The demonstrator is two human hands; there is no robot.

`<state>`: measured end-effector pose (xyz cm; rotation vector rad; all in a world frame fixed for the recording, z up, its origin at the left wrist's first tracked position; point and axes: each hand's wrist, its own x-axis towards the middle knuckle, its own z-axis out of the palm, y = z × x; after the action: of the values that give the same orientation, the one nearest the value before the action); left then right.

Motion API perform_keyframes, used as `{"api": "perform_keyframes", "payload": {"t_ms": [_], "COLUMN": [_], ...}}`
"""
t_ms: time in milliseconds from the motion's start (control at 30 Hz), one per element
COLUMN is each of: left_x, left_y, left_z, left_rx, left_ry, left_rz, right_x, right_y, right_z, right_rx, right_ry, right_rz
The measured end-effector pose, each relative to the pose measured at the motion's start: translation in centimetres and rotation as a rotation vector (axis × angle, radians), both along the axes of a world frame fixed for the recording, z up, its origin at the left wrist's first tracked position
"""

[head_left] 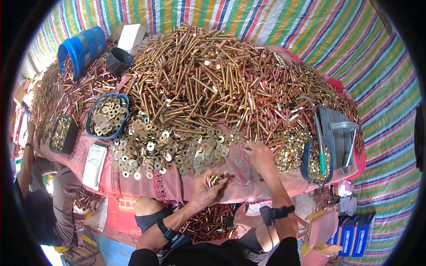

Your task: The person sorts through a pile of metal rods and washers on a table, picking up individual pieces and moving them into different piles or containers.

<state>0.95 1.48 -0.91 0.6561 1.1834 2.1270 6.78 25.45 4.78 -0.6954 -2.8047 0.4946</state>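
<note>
On pink cloth (244, 189) we're prob. gathering — L hand (205, 190) cupping metal bits (214, 179), R hand (261, 158) nr washers (195, 153), grip unclear; next is needing careful pinching.

Makeshift hardware workshop, by the look of it. Main evidence is the bolt heap (191, 84): long metal bolts piled loose, in bulk, on pink cloth (242, 189). Loose washers (146, 148) lie along its near side, loose nuts (288, 150) at its near right. Blue bucket (91, 46) sits tipped at its far left. Striped plastic sheeting (284, 26) walls the space behind and right of it. Co-worker (62, 190) at its left end; blue cartons (361, 235) off its near right.
</note>
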Motion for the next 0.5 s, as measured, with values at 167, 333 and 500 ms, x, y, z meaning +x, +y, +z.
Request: {"api": "perform_keyframes", "payload": {"t_ms": [167,333,500], "left_x": [-0.2,-0.2,-0.3], "left_y": [-0.6,-0.4,-0.4], "left_z": [0.9,1.5,1.1], "left_rx": [-0.125,-0.043,-0.072], "left_ry": [-0.014,0.101,0.097], "left_rz": [-0.085,-0.019,-0.006], "right_x": [0.7,0.8,1.8], "right_y": [-1.2,-1.1,-1.8], "right_z": [0.6,0.5,2.1], "right_rx": [-0.007,-0.089,-0.428], "right_ry": [-0.037,0.063,0.193], "right_rz": [0.052,0.069,0.187]}}
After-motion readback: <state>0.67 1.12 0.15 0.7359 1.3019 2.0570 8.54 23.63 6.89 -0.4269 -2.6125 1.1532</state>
